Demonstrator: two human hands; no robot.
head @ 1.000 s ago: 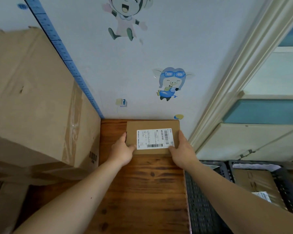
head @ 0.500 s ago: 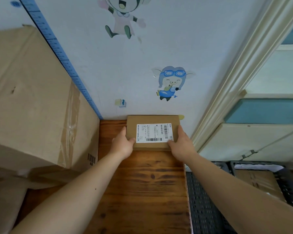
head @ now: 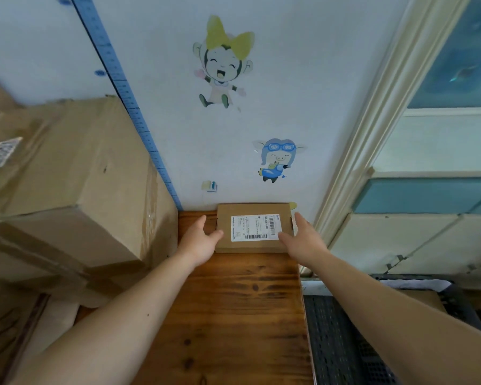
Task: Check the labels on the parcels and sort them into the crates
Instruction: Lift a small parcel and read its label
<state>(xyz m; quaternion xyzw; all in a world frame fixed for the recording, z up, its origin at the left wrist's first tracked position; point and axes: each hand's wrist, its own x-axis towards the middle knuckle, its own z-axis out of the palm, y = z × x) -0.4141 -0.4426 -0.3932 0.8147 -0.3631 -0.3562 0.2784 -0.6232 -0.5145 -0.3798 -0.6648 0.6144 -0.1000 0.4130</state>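
- Flat rectangular brown cardboard parcel [head: 253, 246]: lies flat at the far end of the table, with its back edge against the wall. The surface is matte and the corners are square.
- White rectangular paper label [head: 255, 227]: stuck on the parcel's top face, facing up. It carries barcodes and fine print too small to read.
- Left hand [head: 199, 243]: open, palm turned inward, fingers straight along the parcel's left side. The thumb tip overlaps the parcel's near-left edge. Firm contact cannot be confirmed.
- Right hand [head: 303, 241]: open, fingers straight beside the parcel's right side. The thumb lies over the label's near-right corner. It grips nothing.
- Dark-stained wooden table [head: 233, 315]: glossy planks with strong grain and several dark knots.
- Large brown corrugated cardboard box [head: 67, 190]: stands left of the table and rises well above the tabletop. It is sealed with clear glossy tape down one face.
- Black perforated plastic crate [head: 339, 343]: just beside the table's right edge, with a grid-patterned wall.
- Pale blue-white wall [head: 303, 65]: smooth, bearing a blue measuring strip [head: 122, 87], a cartoon sticker with a yellow bow [head: 222, 68] and a pig sticker with blue goggles [head: 277, 159].
- Cream moulded door frame [head: 372, 120]: ridged profile, to the right of the parcel.
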